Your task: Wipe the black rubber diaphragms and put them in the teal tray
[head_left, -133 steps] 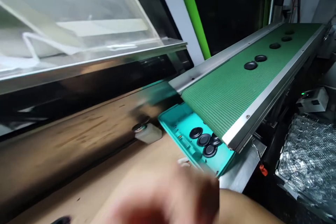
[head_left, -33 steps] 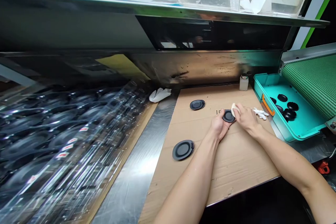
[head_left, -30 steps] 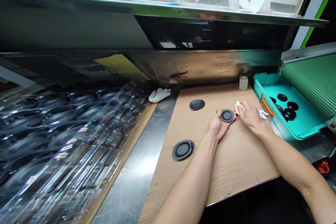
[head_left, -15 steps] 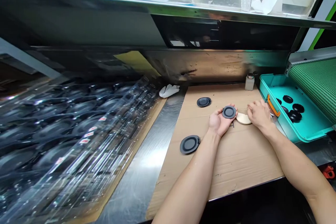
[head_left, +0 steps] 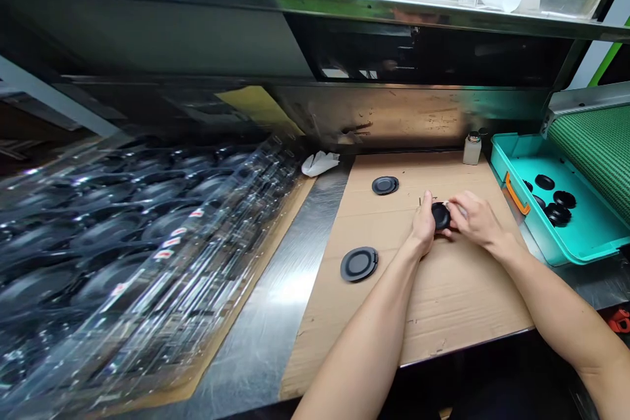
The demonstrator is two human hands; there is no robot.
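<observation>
A small round black part (head_left: 441, 216) is tilted between my hands over the cardboard sheet (head_left: 462, 295). My left hand (head_left: 424, 223) grips it from the left side, fingers wrapped round it. At its right upper edge my right hand (head_left: 470, 213) has its fingers pinched together on a small pale thing, too hidden to make out. Two flat dark discs lie on the cardboard: one (head_left: 384, 185) behind and left of my hands, the other (head_left: 359, 264) nearer the front, beside my left forearm.
Clear plastic trays of dark round parts (head_left: 147, 230) fill the left. A turquoise bin (head_left: 581, 236) with several black parts stands right, beside a green conveyor belt (head_left: 598, 144). A small bottle (head_left: 472, 148) and crumpled white paper (head_left: 319, 163) lie toward the back.
My left hand has turned the black part up on its side and moved slightly right. The pale round pad that lay by my right hand no longer shows. My right fingers now meet the part.
</observation>
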